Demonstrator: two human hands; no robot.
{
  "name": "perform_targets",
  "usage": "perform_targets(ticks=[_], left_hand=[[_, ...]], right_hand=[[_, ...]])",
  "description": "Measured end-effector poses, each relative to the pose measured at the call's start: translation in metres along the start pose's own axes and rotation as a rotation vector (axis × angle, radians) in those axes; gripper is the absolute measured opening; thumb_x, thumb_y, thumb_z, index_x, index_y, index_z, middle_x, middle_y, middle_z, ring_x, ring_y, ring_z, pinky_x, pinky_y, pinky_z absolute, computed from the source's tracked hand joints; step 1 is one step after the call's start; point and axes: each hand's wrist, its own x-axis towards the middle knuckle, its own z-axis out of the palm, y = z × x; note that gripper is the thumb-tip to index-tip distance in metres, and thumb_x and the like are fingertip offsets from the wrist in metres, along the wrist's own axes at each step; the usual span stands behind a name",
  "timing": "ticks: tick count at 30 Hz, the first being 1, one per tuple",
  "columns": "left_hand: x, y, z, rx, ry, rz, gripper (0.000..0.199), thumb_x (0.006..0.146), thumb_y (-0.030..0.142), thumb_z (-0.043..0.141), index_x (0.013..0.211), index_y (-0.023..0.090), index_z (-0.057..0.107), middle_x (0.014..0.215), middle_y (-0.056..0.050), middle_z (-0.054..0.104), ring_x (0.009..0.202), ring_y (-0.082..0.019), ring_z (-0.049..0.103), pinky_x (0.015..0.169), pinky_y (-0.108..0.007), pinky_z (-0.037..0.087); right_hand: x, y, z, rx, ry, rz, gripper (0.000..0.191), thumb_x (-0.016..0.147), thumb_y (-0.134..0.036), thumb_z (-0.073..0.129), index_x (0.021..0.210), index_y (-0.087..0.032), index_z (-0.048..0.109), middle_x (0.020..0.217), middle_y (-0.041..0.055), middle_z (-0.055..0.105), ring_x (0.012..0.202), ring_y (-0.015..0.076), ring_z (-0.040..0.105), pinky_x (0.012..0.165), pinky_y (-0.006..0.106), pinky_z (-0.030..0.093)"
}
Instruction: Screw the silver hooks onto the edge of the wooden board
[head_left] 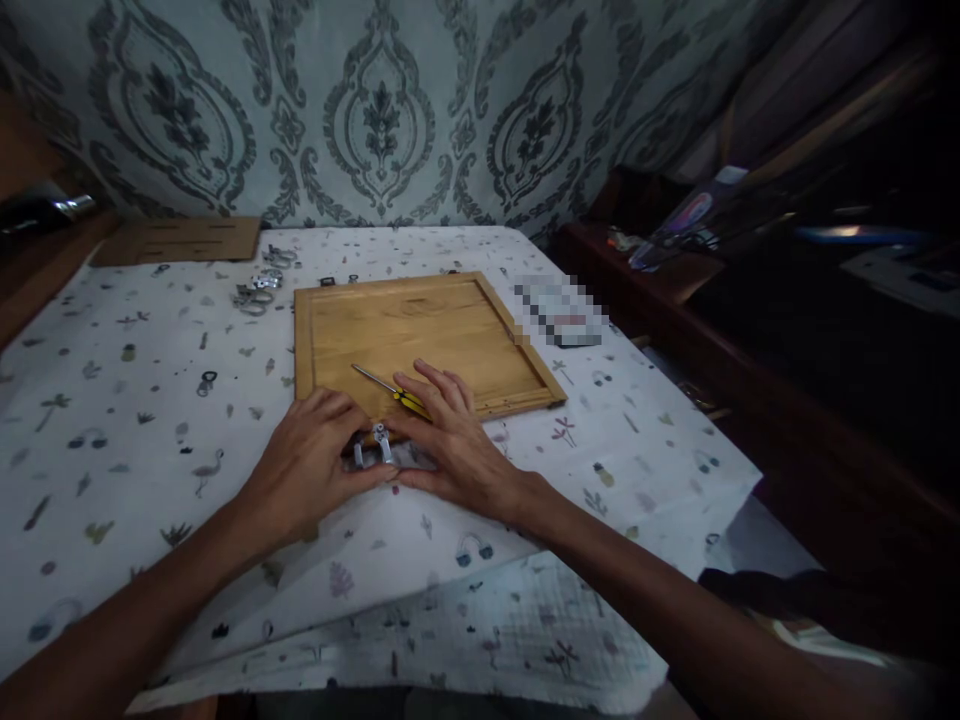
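Observation:
A framed wooden panel [405, 320] lies flat on the patterned cloth. At its near edge sits a silver metal hinge [384, 442], between my two hands. My left hand [319, 455] has its fingers bent over the panel's edge and its thumb against the hinge. My right hand [454, 440] pinches the hinge's other side with thumb and index finger, the other fingers raised. A screwdriver [409, 400] with a yellow and black handle lies under those raised fingers, its shaft pointing up and left over the panel.
Several metal hinges [259, 290] lie left of the panel, near a piece of cardboard [180, 240]. A small dark-ringed item [206, 382] is on the cloth at the left. A pixelated packet [561, 310] lies to the right. Beyond the table's right edge is a plastic bottle [686, 220].

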Motion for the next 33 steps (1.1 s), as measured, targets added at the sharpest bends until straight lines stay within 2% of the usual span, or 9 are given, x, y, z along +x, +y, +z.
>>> perform_targets(ticks=[9,15,18,20,23,25,28,33], left_hand=[[0.001,0.000,0.000,-0.013,0.002,-0.005,0.035,0.076,0.051,0.070,0.083,0.017,0.063,0.086,-0.005,0.060,0.087,-0.024,0.052,0.076,-0.039,0.043],[0.000,-0.002,0.002,-0.011,0.006,0.006,0.038,0.078,0.055,0.067,0.085,0.018,0.064,0.089,-0.005,0.062,0.088,-0.023,0.052,0.075,-0.038,0.044],[-0.002,-0.001,-0.006,-0.011,0.019,0.003,0.047,0.079,0.064,0.060,0.087,0.018,0.064,0.088,-0.005,0.062,0.087,-0.023,0.052,0.074,-0.037,0.043],[-0.001,0.001,-0.017,-0.023,0.048,0.014,0.047,0.083,0.064,0.054,0.089,0.019,0.064,0.090,-0.005,0.062,0.088,-0.022,0.053,0.075,-0.037,0.042],[0.012,0.007,-0.035,-0.052,0.047,0.069,0.036,0.094,0.049,0.044,0.096,0.020,0.064,0.096,-0.005,0.065,0.094,-0.021,0.054,0.081,-0.036,0.043],[0.028,0.011,-0.042,-0.043,-0.034,0.159,0.034,0.098,0.035,0.036,0.097,0.020,0.066,0.094,-0.005,0.067,0.093,-0.020,0.056,0.084,-0.036,0.042],[0.056,0.012,-0.040,-0.013,-0.229,0.283,0.030,0.094,0.021,0.039,0.102,0.023,0.068,0.099,-0.003,0.069,0.094,-0.019,0.058,0.082,-0.033,0.044],[0.085,0.005,-0.028,-0.021,-0.295,0.313,0.033,0.084,0.012,0.045,0.100,0.026,0.071,0.098,-0.001,0.071,0.089,-0.016,0.062,0.075,-0.027,0.046]], right_hand=[[0.000,0.002,0.000,0.059,0.013,-0.021,0.048,0.080,-0.050,0.069,0.118,-0.020,0.064,0.145,0.0151,0.041,0.142,0.0354,0.024,0.112,0.062,0.023],[0.000,0.002,-0.001,0.063,-0.010,-0.004,0.047,0.079,-0.053,0.069,0.115,-0.022,0.066,0.146,0.0141,0.041,0.143,0.0350,0.023,0.111,0.063,0.024],[0.000,0.001,-0.001,0.044,-0.014,0.008,0.046,0.079,-0.053,0.068,0.114,-0.022,0.067,0.147,0.0148,0.040,0.143,0.0346,0.023,0.112,0.061,0.023],[0.000,0.001,-0.001,0.038,-0.007,0.012,0.047,0.080,-0.054,0.068,0.113,-0.021,0.068,0.148,0.0157,0.039,0.143,0.0349,0.023,0.113,0.060,0.022],[-0.001,0.001,0.000,0.027,-0.002,0.009,0.048,0.079,-0.054,0.068,0.114,-0.021,0.067,0.149,0.0172,0.038,0.143,0.0358,0.023,0.112,0.061,0.022],[-0.002,0.001,0.000,0.015,-0.005,0.009,0.048,0.080,-0.053,0.068,0.115,-0.021,0.067,0.149,0.0179,0.037,0.143,0.0362,0.023,0.112,0.061,0.023],[-0.002,0.003,0.002,0.022,-0.003,0.018,0.048,0.080,-0.053,0.067,0.116,-0.020,0.067,0.149,0.0187,0.036,0.143,0.0376,0.022,0.111,0.063,0.024],[-0.004,0.006,0.005,0.061,0.012,0.035,0.046,0.081,-0.055,0.065,0.115,-0.023,0.068,0.151,0.0168,0.032,0.144,0.0390,0.017,0.110,0.064,0.023]])
